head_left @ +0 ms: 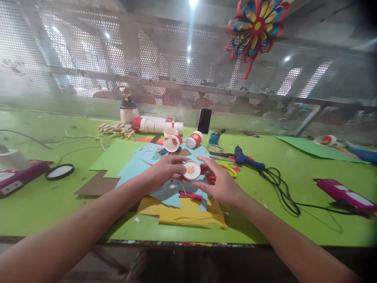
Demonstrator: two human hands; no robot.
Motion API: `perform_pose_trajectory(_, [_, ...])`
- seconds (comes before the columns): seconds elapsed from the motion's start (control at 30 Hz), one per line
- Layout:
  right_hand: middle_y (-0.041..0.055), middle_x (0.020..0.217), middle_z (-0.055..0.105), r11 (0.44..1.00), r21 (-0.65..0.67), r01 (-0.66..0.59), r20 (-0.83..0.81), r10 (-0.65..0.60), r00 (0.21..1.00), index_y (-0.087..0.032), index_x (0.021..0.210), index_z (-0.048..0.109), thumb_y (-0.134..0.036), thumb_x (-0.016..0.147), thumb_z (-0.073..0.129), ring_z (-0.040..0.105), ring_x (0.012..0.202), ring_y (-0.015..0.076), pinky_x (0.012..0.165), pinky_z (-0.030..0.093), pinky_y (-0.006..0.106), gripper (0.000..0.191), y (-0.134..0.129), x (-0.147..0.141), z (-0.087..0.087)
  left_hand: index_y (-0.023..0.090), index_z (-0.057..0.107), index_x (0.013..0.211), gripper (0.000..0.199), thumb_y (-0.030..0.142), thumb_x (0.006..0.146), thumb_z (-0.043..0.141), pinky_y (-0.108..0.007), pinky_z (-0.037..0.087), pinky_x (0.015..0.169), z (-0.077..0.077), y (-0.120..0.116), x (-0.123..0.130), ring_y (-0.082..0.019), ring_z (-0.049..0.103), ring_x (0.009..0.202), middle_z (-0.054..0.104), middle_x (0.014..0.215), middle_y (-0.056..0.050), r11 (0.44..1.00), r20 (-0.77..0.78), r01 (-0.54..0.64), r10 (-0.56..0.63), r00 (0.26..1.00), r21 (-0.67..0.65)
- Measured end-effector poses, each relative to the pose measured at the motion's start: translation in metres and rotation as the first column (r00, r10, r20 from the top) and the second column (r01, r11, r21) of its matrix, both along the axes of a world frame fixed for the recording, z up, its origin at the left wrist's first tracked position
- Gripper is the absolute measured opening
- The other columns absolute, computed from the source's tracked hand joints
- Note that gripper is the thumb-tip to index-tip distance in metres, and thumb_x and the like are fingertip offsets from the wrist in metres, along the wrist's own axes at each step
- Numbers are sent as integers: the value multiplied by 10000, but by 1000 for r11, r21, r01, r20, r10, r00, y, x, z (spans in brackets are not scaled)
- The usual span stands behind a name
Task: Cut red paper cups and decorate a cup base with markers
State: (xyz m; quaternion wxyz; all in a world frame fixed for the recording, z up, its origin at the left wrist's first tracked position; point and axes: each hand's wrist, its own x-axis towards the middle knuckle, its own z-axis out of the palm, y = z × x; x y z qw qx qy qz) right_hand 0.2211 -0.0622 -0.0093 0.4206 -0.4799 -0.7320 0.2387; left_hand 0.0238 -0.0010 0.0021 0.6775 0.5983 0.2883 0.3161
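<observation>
Between my hands is a small round white paper-cup base [192, 170] with a raised rim and a brownish printed or drawn pattern in its middle. My left hand [168, 169] grips its left edge with thumb and fingers. My right hand [221, 181] is spread around the right side, fingers apart; whether a fingertip touches the rim I cannot tell. Below them lie light blue paper [132, 169] pieces and yellow paper [188, 216] strips. Scissors with yellow handles [229, 170] are partly hidden behind my right hand. Red-and-white paper cups [194, 139] lie just beyond.
A blue glue gun [247, 159] with a black cord lies to the right, near a purple power strip [346, 194]. Another power strip [23, 179] and a black-rimmed disc [59, 171] are at left. A phone [204, 120] stands at the back beside white rolls [160, 125].
</observation>
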Motion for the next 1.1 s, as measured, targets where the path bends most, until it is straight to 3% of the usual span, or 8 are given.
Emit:
perform_pose_trajectory(0.13, [113,1083,659,988,155,-4,163,-22,986,-170,1236,608,-309,804,724,630,888,233,720,548,355,468,2,0,-5,84,713,1015,361,161,662,709,-271,534,609,-1,-2,1,-151,627,701,697,847,-76,999,19,48,-48,999,0])
perform_pose_trajectory(0.3, [89,1056,667,970,243,1,127,-32,991,-169,1199,611,-272,812,732,635,855,202,699,546,309,419,2,0,-5,83,715,1062,353,153,722,649,-291,560,661,5,-5,-1,-161,625,765,709,957,-104,995,116,97,-96,989,-1])
perform_pose_trajectory(0.47, [76,1043,678,965,259,39,94,-65,993,-179,1202,596,-256,820,719,634,813,184,687,541,297,408,0,-2,-2,109,585,1277,607,147,682,700,-339,574,736,3,-5,-4,-220,645,910,686,1114,-127,986,177,162,-155,972,-27])
perform_pose_trajectory(0.6, [84,1037,679,970,238,42,88,-64,994,-179,1210,591,-280,822,720,640,817,192,630,541,284,422,0,0,1,156,418,1418,794,125,692,740,-373,569,813,-4,-4,-4,-274,605,1118,629,1261,-145,976,102,172,-187,977,136])
perform_pose_trajectory(0.7, [107,1042,678,966,256,-19,143,-19,990,-157,1235,586,-313,835,708,636,814,202,675,560,320,446,-1,3,3,149,439,1405,714,152,753,729,-408,515,963,-7,-3,-4,-266,590,1181,592,1331,-151,916,-19,133,-136,990,378])
perform_pose_trajectory(0.77, [121,1072,678,963,260,-64,164,21,986,-156,1256,580,-326,846,693,640,830,205,704,567,333,458,-1,6,5,136,489,1367,647,187,770,733,-403,509,977,-8,-3,-4,-258,613,1152,601,1321,-147,862,-81,114,-86,993,494])
perform_pose_trajectory(0.97, [145,1218,640,980,170,-101,139,78,987,-158,1324,542,-286,848,664,656,945,214,722,572,310,508,-6,7,12,149,538,1328,575,270,800,731,-365,540,896,-5,-3,-7,-236,647,1052,664,1215,-116,695,-172,87,54,984,713])
perform_pose_trajectory(1.1, [115,1090,674,993,87,-80,36,77,996,-151,1376,500,-301,830,669,660,895,208,752,561,331,591,-6,5,11,153,558,1293,545,276,792,732,-351,533,876,-7,0,-9,-239,634,1060,659,1222,-117,623,-206,76,140,968,779])
